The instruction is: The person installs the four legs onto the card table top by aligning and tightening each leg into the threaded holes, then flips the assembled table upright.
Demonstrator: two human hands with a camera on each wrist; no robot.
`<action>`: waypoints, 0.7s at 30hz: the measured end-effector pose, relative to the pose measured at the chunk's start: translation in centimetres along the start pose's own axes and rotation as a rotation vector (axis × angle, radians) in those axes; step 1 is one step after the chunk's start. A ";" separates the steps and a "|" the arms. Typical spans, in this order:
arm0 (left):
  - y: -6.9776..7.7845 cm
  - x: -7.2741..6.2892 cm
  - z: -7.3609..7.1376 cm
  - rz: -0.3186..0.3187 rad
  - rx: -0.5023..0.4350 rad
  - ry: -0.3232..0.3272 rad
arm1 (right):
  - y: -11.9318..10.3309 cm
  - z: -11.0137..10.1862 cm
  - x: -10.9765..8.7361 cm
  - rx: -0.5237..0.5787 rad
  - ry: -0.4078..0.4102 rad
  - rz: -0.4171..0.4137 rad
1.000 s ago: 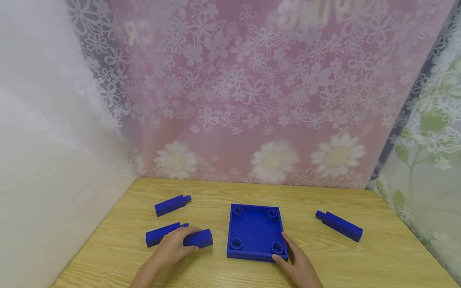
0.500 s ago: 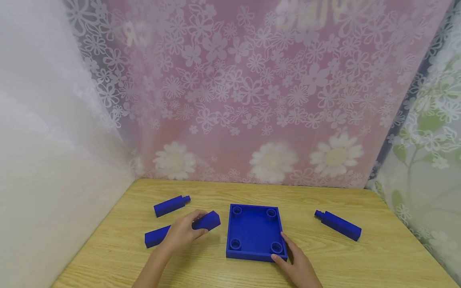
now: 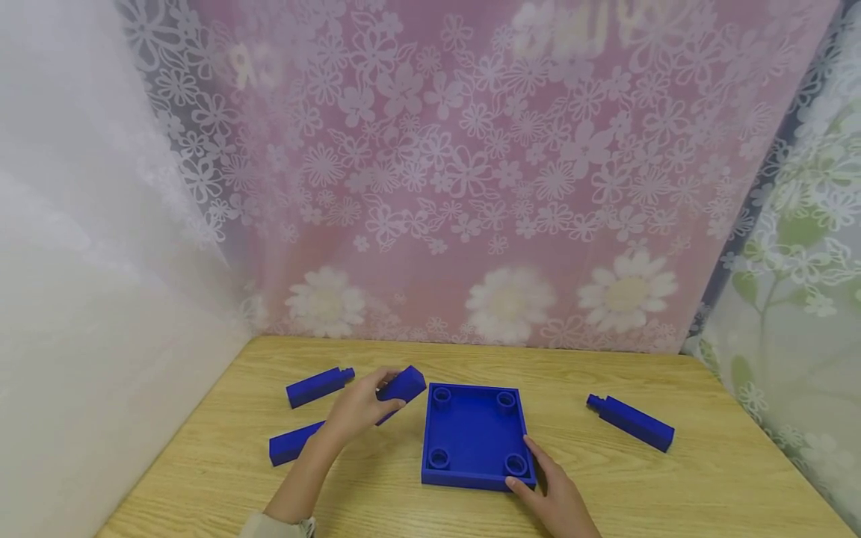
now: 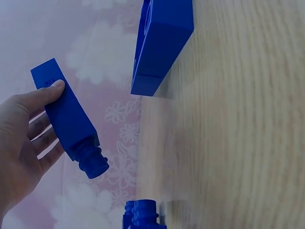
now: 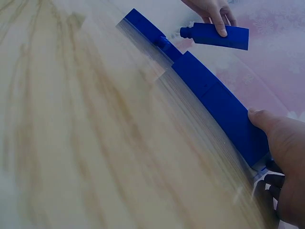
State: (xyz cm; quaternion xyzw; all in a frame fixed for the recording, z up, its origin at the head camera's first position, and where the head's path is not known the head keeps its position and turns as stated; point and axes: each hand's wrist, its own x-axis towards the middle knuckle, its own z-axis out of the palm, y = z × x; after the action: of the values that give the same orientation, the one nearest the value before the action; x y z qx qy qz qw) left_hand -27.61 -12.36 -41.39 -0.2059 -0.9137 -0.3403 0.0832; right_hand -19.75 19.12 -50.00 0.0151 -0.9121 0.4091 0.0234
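In the head view my left hand [image 3: 363, 407] grips a blue square-sided leg [image 3: 406, 384], raised off the table left of the tabletop panel. The left wrist view shows this leg [image 4: 71, 114] pinched between thumb and fingers, its threaded peg pointing down. A square blue tabletop panel [image 3: 474, 433] lies flat, raised rim up, with a round socket in each corner. My right hand [image 3: 557, 489] holds the panel's near right corner, thumb on the front side and fingers along the right side. In the right wrist view the thumb presses the panel's side [image 5: 217, 102].
Two more blue legs, a far one [image 3: 315, 387] and a nearer one [image 3: 292, 444] partly behind my left arm, lie at left. Another leg [image 3: 632, 423] lies to the right. The wooden table [image 3: 713, 478] ends at a flowered curtain [image 3: 430, 187].
My left hand has lifted the leg off the table and moved it up and right, toward the panel, tilting it more upright. My right hand stays on the panel's corner.
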 end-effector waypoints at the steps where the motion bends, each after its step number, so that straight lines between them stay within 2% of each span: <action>1: 0.1 0.2 0.0 0.002 -0.001 0.000 | 0.0 0.0 0.0 -0.001 0.001 -0.002; 10: 0.7 2.0 0.3 0.015 -0.006 0.015 | 0.0 0.0 0.0 -0.004 0.003 0.003; 15: 1.2 2.8 0.7 0.050 0.009 0.052 | -0.1 0.1 0.0 -0.010 0.007 0.000; 21: 1.7 3.4 1.3 0.078 -0.019 0.091 | -0.1 0.0 -0.1 -0.008 0.013 -0.003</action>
State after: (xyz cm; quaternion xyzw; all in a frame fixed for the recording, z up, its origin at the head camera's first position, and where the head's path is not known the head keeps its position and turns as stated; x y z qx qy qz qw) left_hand -29.98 -9.28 -40.37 -0.2266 -0.8969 -0.3547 0.1360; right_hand -19.68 19.03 -49.97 0.0138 -0.9134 0.4057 0.0298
